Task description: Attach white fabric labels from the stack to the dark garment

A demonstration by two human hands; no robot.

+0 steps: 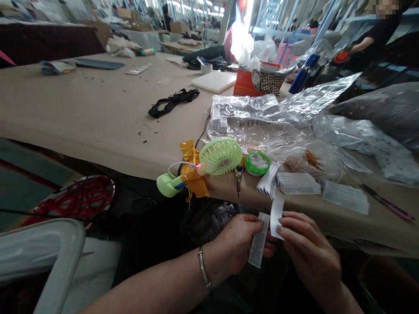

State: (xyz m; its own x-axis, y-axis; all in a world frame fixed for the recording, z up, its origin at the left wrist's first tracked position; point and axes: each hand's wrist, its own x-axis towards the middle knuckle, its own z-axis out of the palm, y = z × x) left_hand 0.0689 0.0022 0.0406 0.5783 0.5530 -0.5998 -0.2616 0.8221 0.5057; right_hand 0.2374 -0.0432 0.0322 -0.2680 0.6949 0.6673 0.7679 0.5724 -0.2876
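Note:
My left hand (240, 242), with a bracelet at its wrist, pinches a narrow translucent strip (259, 241) just off the table's front edge. Close on its right, my right hand (307, 246) grips a white strip (276, 216) that curves up toward the edge. Behind the hands, a bundle of folded white strips (269, 181) lies beside a fanned stack of printed labels (298, 183). Farther right is another stack of pale labels (346, 197). A green round container (257, 163) with whitish contents sits behind the folded bundle.
A green fan (221, 155) is taped at the table's (114, 126) front edge, near a small pointed tool (238, 179). Clear plastic bags (262, 126) cover the right side. Pink-handled tweezers (388, 202) lie far right. A red basket (78, 196) stands below left. A person's arm shows at upper right.

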